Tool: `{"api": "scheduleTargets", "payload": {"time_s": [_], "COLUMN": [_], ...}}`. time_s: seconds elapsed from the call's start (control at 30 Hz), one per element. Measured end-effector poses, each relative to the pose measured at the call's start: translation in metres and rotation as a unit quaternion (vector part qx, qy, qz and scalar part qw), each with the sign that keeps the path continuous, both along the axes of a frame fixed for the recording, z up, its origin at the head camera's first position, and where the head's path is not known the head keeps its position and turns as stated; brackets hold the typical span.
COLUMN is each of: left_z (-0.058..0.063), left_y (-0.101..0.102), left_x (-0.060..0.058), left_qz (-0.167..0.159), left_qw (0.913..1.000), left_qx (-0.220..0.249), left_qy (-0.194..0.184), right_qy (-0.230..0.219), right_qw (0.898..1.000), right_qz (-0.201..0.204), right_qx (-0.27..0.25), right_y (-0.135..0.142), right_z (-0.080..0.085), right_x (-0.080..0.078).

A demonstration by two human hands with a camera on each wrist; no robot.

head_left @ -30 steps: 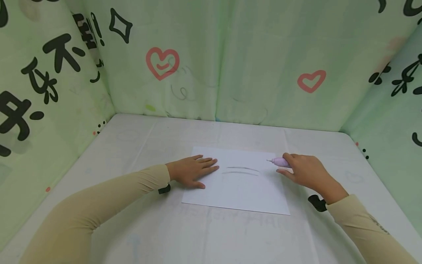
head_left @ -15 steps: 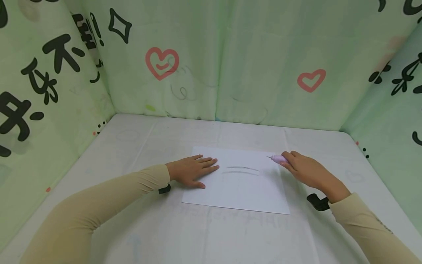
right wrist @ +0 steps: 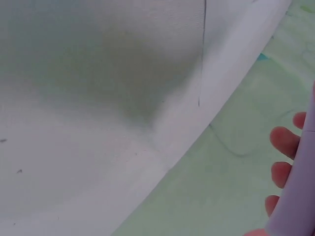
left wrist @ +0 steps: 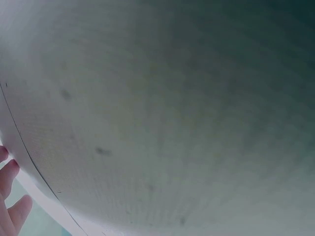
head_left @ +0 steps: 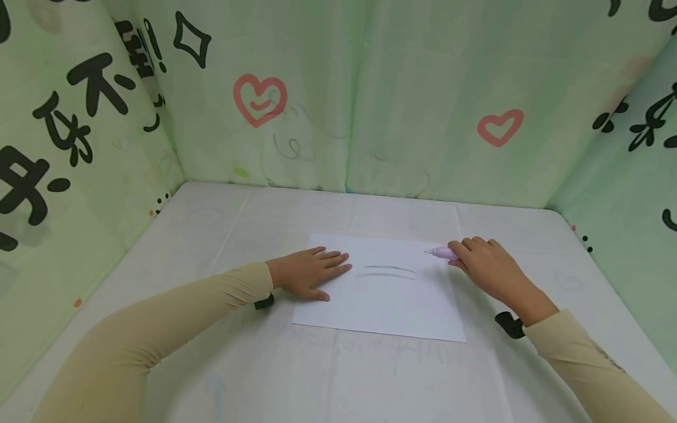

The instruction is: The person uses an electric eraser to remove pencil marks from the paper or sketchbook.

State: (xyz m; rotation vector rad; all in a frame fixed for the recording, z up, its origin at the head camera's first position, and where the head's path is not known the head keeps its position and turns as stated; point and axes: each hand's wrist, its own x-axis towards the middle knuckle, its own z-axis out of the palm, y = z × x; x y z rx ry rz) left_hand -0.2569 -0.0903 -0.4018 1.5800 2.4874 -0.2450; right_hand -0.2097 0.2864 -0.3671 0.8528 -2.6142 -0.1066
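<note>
Since a second ago, your right hand (head_left: 489,273) has moved slightly farther from you, and the lilac pen (head_left: 445,253) has gone with it, its tip a little farther up. That grip pinches the barrel, holding the pen nearly level above the far right part of the paper (head_left: 381,311); whether the tip touches, I cannot tell. Your left hand (head_left: 309,274) lies where it lay, its grip spread flat over the paper's left edge, with the two curved grey lines (head_left: 390,268) (unchanged too) to its right. The paper rests on a white, faintly smudged counter (head_left: 254,364). Pale green drapes (head_left: 423,76) enclose it on three sides, printed with red hearts (head_left: 260,106) and bold black characters (head_left: 94,88).
</note>
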Motion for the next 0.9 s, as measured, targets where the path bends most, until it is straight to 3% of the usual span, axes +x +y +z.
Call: {"api": "scheduleTargets", "payload": {"time_s": [0.1,0.2,0.3,0.57,0.9], "left_z": [0.0,0.0,0.0,0.0,-0.001], "left_y": [0.0,0.0,0.0,0.001,0.001], "left_x": [0.0,0.001,0.001,0.0,0.0], "left_qz": [0.001,0.003,0.004,0.005,0.013], "left_qw": [1.0,1.0,1.0,1.0,0.9998], "left_qx": [-0.001,-0.004,-0.005,-0.007,-0.013], "left_qy": [0.0,0.0,-0.001,-0.003,-0.003], "right_qy": [0.065,0.099,0.089,0.001,0.046], "right_qw": [0.997,0.994,0.995,0.997,0.992], "right_qz": [0.03,0.048,0.052,0.026,0.092], "right_qx": [0.001,0.007,0.019,0.071,0.072], "right_y": [0.003,0.006,0.009,0.012,0.008], "right_z": [-0.005,-0.008,-0.012,-0.02,-0.026], "right_x": [-0.004,-0.008,-0.011,-0.015,-0.017]}}
